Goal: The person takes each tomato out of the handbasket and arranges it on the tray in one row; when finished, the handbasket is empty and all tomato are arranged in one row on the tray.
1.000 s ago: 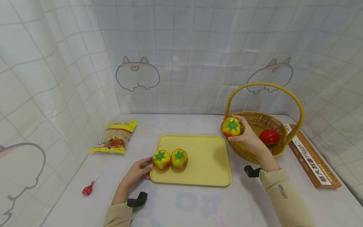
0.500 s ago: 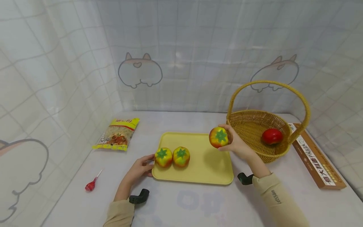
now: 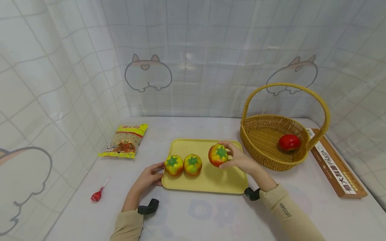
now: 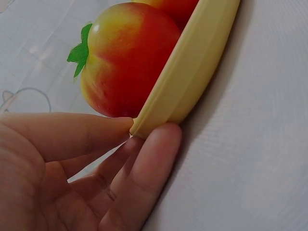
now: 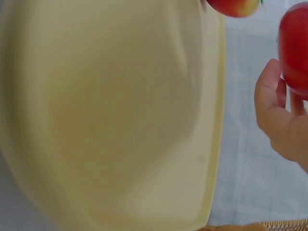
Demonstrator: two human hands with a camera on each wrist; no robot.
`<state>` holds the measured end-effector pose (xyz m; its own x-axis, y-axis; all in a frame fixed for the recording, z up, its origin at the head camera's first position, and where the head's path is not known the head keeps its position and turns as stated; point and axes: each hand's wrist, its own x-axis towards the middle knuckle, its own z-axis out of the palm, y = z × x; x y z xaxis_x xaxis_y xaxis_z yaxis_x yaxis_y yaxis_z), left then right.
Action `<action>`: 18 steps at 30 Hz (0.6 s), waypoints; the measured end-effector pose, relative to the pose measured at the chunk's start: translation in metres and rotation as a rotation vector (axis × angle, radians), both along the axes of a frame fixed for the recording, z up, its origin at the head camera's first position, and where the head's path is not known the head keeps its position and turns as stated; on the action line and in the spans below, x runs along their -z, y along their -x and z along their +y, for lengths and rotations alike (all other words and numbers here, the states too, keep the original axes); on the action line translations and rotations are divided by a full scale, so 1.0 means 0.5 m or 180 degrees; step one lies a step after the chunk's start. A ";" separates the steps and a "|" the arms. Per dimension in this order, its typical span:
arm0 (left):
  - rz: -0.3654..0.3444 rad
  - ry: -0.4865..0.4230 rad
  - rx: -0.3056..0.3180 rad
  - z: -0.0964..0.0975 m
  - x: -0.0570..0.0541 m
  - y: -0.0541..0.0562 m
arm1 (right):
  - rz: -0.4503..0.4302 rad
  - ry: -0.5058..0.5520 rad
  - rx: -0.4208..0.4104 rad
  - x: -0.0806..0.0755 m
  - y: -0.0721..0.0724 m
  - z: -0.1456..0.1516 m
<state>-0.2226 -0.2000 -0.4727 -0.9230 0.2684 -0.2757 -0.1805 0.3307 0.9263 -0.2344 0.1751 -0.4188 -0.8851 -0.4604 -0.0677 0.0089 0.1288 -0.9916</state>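
Note:
My right hand (image 3: 239, 161) holds a yellow-red tomato (image 3: 217, 156) with a green star-shaped leaf top over the right half of a yellow tray (image 3: 223, 182). In the right wrist view this tomato (image 5: 294, 50) shows its red side at the frame edge, gripped by the fingers. Two similar tomatoes (image 3: 174, 165) (image 3: 193, 164) sit side by side at the tray's left end. My left hand (image 3: 147, 179) pinches the tray's left edge; in the left wrist view the thumb is on the rim (image 4: 166, 91) and a finger underneath, right beside a tomato (image 4: 127, 60).
A wicker basket (image 3: 259, 150) with a tall handle stands at the right, a red fruit (image 3: 289, 143) inside. A brown pasta box (image 3: 339, 167) lies beyond it. At the left are a yellow noodle packet (image 3: 125, 142) and a red lollipop (image 3: 97, 195).
My right hand has carried the tomato left from the basket's rim to over the tray. My left hand has stayed at the tray's edge.

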 end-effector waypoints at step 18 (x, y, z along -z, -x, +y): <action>0.0014 0.0027 -0.0014 0.004 -0.016 -0.008 | -0.0113 -0.0701 -0.0135 0.040 -0.002 -0.043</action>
<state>-0.2188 -0.1977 -0.4646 -0.9253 0.2621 -0.2740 -0.1780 0.3378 0.9242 -0.2335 0.1535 -0.4389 -0.8605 -0.4678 -0.2016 0.0333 0.3433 -0.9386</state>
